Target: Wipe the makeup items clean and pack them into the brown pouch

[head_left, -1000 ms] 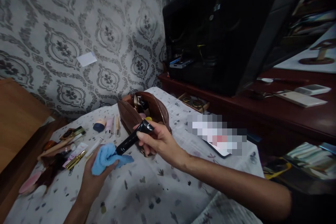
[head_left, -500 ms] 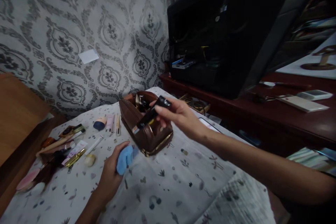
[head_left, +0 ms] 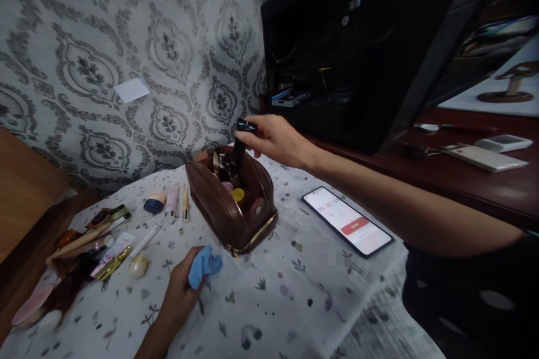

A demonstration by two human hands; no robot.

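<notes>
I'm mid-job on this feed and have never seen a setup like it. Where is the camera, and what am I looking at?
There is no machine here: these are a person's bare hands, seen from a camera worn on their head, looking forward and down. The left hand holds a blue cloth above or on a patterned tablecloth. The right hand holds a black tube upright, its lower end at the mouth of an open brown bag. To the bag's right lies a lit phone. On its left are small items, among them a pink tube and a small jar.
</notes>
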